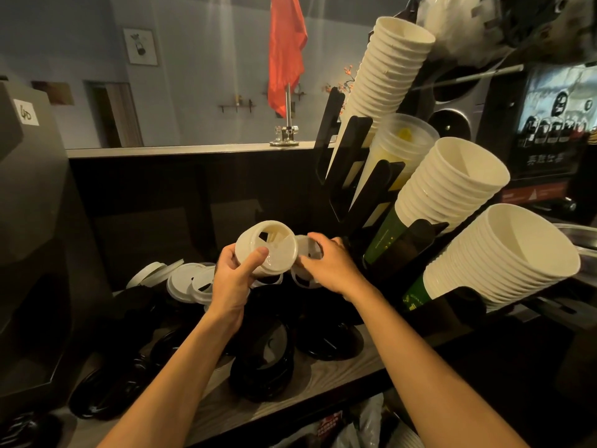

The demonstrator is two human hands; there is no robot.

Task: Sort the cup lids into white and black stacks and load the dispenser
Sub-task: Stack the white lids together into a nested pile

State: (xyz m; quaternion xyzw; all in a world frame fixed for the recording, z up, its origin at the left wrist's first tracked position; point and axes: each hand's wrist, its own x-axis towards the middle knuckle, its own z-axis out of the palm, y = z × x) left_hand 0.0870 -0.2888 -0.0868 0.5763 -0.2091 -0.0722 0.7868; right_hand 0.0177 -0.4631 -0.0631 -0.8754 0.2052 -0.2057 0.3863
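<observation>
My left hand [234, 279] grips a stack of white lids [268, 245], held up over the counter with its open underside facing me. Right beside it, my right hand [329, 263] pinches a single white lid [305, 248] close to the stack's rim. More loose white lids [190, 281] lie on the counter to the left. Black lids lie in piles below my hands: one stack [263, 367] in the middle, another pile [329, 337] to the right, and more [106, 396] at the lower left. The black dispenser rack [358, 189] stands to the right.
The rack holds tilted stacks of white paper cups [452, 189] and clear plastic cups [400, 143]. A dark machine [32, 221] stands at the left. A raised ledge [193, 150] with a red flag [286, 53] runs behind. Bags sit below the wooden counter edge [339, 379].
</observation>
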